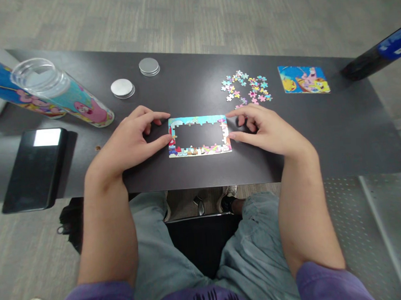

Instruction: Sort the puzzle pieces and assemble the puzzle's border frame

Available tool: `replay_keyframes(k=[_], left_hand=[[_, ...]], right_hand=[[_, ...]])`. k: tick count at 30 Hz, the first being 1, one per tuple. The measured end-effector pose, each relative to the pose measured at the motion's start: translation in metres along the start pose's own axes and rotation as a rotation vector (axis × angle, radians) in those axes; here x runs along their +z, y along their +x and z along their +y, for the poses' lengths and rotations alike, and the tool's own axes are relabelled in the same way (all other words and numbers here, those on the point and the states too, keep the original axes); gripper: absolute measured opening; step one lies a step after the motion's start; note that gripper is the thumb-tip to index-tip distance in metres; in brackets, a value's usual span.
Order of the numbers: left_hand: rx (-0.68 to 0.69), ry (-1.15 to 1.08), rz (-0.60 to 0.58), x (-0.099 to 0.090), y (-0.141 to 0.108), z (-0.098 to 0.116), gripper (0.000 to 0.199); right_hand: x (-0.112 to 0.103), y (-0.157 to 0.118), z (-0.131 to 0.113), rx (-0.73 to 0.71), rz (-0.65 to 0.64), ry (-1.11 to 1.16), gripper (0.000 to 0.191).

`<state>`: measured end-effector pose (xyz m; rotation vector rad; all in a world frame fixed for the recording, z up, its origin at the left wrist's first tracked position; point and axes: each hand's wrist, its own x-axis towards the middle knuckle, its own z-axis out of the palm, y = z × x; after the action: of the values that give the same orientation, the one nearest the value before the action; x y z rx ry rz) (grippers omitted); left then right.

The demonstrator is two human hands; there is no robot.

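Note:
A rectangular border of joined jigsaw puzzle pieces lies flat on the dark table, with bare tabletop showing inside it. At its left edge my left hand presses with thumb and index fingertip, the other fingers curled. My right hand does the same along the right edge, its index fingertip at the upper corner and its thumb lower down. Between them the two hands hold the border by its sides. Just beyond my right hand, several loose jigsaw pieces lie in a scattered heap, partly hidden by that hand.
A picture card lies at the right, near a dark bottle. Stacks of round discs sit back left. Two printed tubes and a black device occupy the left side.

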<state>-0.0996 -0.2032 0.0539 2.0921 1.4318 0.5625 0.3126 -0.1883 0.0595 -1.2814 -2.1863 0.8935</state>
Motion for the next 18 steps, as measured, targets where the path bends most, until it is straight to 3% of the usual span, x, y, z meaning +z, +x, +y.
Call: replay_keyframes(k=[5, 11, 14, 18], left_hand=[[0.010, -0.015, 0.043, 0.001, 0.001, 0.000, 0.057], [0.018, -0.053, 0.152, 0.001, -0.001, 0.012, 0.043], [0.131, -0.111, 0.166, 0.009, 0.000, 0.030, 0.033], [0.453, -0.255, 0.107, 0.031, 0.002, 0.075, 0.018]], right_hand=[[-0.017, -0.011, 0.006, 0.071, 0.094, -0.010, 0.036], [-0.035, -0.022, 0.038, 0.150, 0.283, -0.027, 0.032], [-0.031, -0.018, 0.053, 0.160, 0.393, -0.043, 0.031], [-0.020, -0.008, 0.066, 0.145, 0.524, -0.143, 0.026]])
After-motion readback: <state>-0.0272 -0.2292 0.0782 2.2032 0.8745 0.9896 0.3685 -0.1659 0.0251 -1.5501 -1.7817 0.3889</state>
